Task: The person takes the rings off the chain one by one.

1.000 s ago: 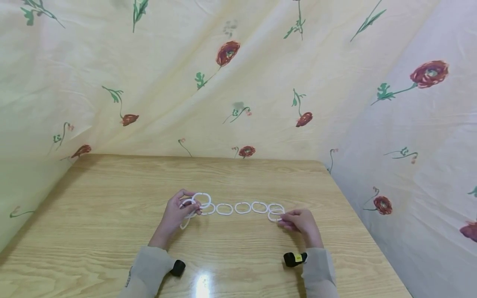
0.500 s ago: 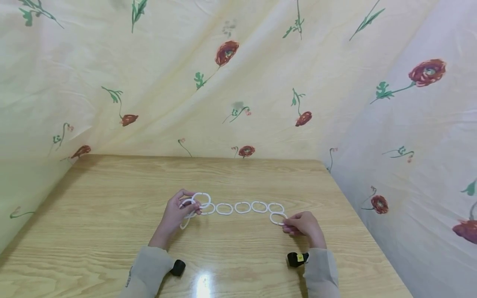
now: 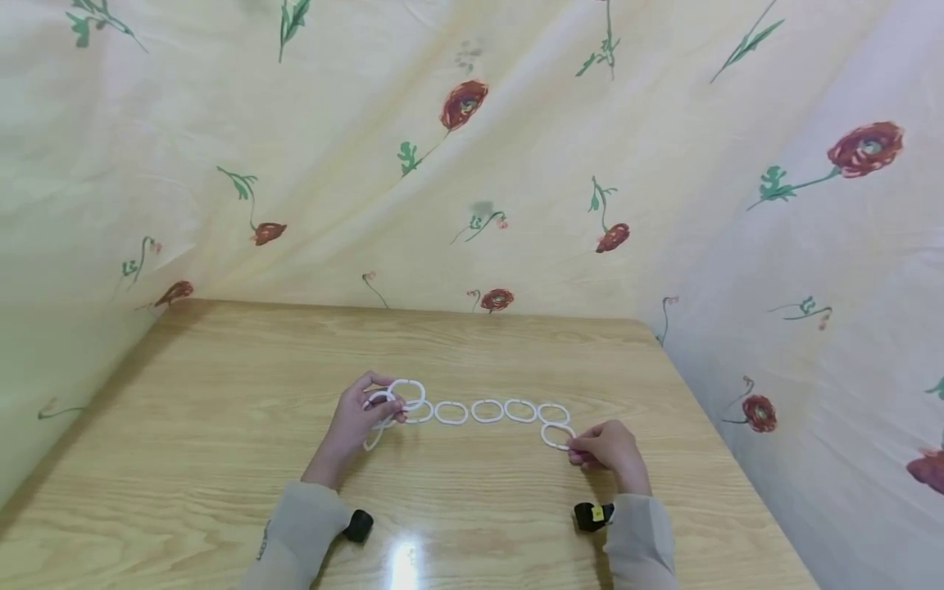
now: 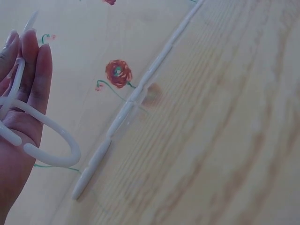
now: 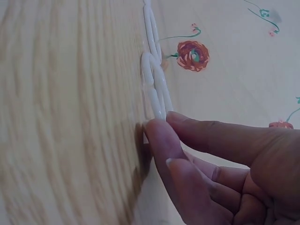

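My left hand (image 3: 354,422) holds a bunch of white oval shower curtain rings (image 3: 406,380) above the left end of a row. One held ring (image 4: 71,140) hangs over the palm in the left wrist view, its gap visible. My right hand (image 3: 612,451) pinches a single ring (image 5: 154,96) between thumb and fingers at the row's right end. That ring lies just below the last ring of the row, overlapping its lower edge in the head view. Several more rings (image 3: 451,423) lie end to end across the wooden table between the hands.
The wooden table (image 3: 221,475) reaches back to a cream cloth (image 3: 354,164) printed with red flowers, which also hangs along both sides. Black wrist cameras (image 3: 359,526) are worn at the sleeves. A bright light reflection shows near the front.
My right hand has drawn its ring slightly right and toward me, so it overlaps the row's last ring less. The left hand keeps its grip, and the head view has shifted a little.
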`<move>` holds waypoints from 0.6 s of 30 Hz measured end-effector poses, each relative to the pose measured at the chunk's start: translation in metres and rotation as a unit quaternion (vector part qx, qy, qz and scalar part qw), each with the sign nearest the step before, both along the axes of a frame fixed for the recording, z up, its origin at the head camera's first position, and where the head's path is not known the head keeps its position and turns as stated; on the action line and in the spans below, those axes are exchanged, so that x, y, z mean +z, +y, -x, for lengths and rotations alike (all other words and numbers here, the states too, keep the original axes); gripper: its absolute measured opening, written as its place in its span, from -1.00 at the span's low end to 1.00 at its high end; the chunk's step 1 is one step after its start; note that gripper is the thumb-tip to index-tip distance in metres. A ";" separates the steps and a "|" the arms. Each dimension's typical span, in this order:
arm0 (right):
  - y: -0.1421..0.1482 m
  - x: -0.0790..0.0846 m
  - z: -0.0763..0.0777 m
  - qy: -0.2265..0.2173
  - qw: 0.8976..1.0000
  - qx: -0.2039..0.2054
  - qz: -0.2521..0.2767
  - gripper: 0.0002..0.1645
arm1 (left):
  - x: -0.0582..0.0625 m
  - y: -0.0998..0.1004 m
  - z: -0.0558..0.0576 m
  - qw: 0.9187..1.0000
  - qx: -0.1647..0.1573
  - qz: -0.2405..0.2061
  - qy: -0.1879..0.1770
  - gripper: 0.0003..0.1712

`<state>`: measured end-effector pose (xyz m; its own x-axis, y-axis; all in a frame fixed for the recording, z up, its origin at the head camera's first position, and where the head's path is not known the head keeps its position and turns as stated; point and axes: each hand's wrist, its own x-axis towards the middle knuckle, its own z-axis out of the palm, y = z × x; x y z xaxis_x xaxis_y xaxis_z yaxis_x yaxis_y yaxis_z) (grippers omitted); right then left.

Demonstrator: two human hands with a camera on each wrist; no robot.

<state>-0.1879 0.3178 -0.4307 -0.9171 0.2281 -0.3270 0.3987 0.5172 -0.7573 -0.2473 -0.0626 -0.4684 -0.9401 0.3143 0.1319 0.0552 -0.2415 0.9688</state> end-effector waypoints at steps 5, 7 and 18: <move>0.000 -0.002 0.001 0.000 1.000 -0.008 -0.016 -0.81 | 0.000 -0.001 0.000 1.000 0.001 -0.004 -0.001 -0.51; 0.000 -0.002 0.001 0.002 1.000 -0.007 -0.019 -0.82 | 0.000 -0.001 0.000 1.000 0.001 -0.007 -0.001 -0.51; -0.026 0.012 0.002 0.052 0.984 0.010 -0.171 -0.84 | 0.004 0.005 -0.002 0.999 -0.021 0.009 0.023 -0.54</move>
<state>-0.1895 0.2922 -0.4184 -0.9473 0.2893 -0.1378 0.3143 0.7558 -0.5744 -0.2453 -0.0577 -0.4647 -0.9191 0.3563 0.1682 0.0898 -0.2262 0.9699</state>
